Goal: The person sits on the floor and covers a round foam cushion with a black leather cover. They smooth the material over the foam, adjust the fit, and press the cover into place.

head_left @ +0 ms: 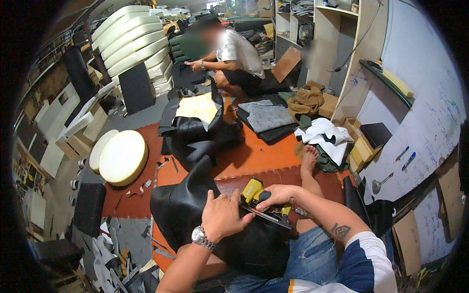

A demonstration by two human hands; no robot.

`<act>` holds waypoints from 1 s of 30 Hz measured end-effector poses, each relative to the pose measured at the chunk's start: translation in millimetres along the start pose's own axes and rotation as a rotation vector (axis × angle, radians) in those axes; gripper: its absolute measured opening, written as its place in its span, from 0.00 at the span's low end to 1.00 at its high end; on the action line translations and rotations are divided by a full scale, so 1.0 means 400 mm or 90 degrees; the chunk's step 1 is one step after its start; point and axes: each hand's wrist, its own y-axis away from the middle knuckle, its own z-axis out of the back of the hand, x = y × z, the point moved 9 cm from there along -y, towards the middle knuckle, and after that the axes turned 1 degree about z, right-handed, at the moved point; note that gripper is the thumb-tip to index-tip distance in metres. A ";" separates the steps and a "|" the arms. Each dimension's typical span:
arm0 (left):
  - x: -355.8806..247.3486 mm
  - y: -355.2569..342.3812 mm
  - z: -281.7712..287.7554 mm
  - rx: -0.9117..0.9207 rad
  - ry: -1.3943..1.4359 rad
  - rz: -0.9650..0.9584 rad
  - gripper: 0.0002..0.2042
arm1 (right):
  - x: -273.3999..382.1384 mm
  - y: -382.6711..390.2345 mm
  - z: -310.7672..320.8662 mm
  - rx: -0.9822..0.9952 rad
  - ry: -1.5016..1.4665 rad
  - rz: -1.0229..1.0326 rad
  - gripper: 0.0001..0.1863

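Observation:
My right hand [277, 196] is wrapped round a yellow and black staple gun [252, 189], its long dark magazine lying low over the work. Under it, across my lap, is a bulky piece covered in black leather-like material [178, 207], with a raised fold at its far side. My left hand [223, 215], with a metal watch on the wrist, lies on this covering, fingers spread, close to the staple gun. Whether the gun's nose touches the covering is hidden. What lies beneath the covering cannot be seen.
Ahead stands another black-covered piece with yellow foam [199, 107]; a person [239, 56] crouches behind it. Round cream cushions [123, 157] lie left, below stacked white foam [132, 44]. Grey fabric [267, 116], white cloth [327, 139] and scraps [110, 259] lie around. A marked white board [415, 146] borders the right.

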 end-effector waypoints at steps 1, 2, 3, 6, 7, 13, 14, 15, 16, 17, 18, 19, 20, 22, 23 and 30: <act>-0.003 0.000 0.000 -0.010 0.001 -0.007 0.42 | -0.012 -0.002 -0.001 0.003 0.003 -0.027 0.37; -0.005 -0.001 0.002 -0.022 -0.003 -0.013 0.42 | -0.005 -0.004 -0.007 0.009 0.020 0.003 0.39; -0.005 -0.001 -0.001 -0.021 -0.016 -0.012 0.42 | -0.003 -0.004 -0.010 0.013 0.021 0.015 0.39; -0.007 -0.003 -0.001 -0.019 -0.004 -0.014 0.42 | -0.017 -0.005 -0.034 0.056 0.008 0.002 0.38; -0.003 -0.002 -0.005 0.000 -0.006 -0.003 0.42 | -0.018 -0.006 -0.045 0.080 -0.033 0.004 0.35; -0.005 0.001 0.000 0.000 0.014 0.003 0.42 | -0.043 -0.017 -0.046 0.051 -0.010 -0.040 0.27; -0.006 -0.002 -0.001 -0.008 0.014 0.003 0.42 | -0.021 -0.012 -0.045 0.041 -0.020 0.018 0.26; -0.007 -0.005 -0.004 -0.012 0.022 0.004 0.41 | -0.021 0.002 -0.027 -0.004 -0.010 0.009 0.26; -0.011 -0.012 -0.008 -0.018 0.021 -0.003 0.40 | -0.021 0.019 -0.008 -0.037 0.001 0.000 0.26; -0.015 -0.019 -0.016 -0.012 0.018 -0.009 0.39 | -0.013 0.060 0.014 -0.037 -0.024 0.026 0.27; -0.018 -0.029 -0.030 0.004 0.017 -0.012 0.37 | -0.001 0.093 0.064 -0.139 0.066 0.052 0.26; -0.021 -0.043 -0.045 0.025 0.025 -0.010 0.36 | 0.008 0.145 0.112 -0.162 0.113 0.081 0.25; -0.026 -0.055 -0.057 0.031 0.007 -0.008 0.35 | 0.018 0.196 0.164 -0.225 0.139 0.141 0.24; -0.043 -0.089 -0.086 0.055 -0.030 -0.016 0.32 | -0.002 0.337 0.299 -0.319 0.187 0.223 0.23; -0.056 -0.110 -0.108 0.082 -0.049 -0.025 0.31 | -0.094 0.416 0.394 -0.396 0.169 0.066 0.23; -0.220 -0.345 -0.364 0.237 -0.156 -0.097 0.23 | -0.622 0.908 0.645 -0.877 0.023 -0.059 0.41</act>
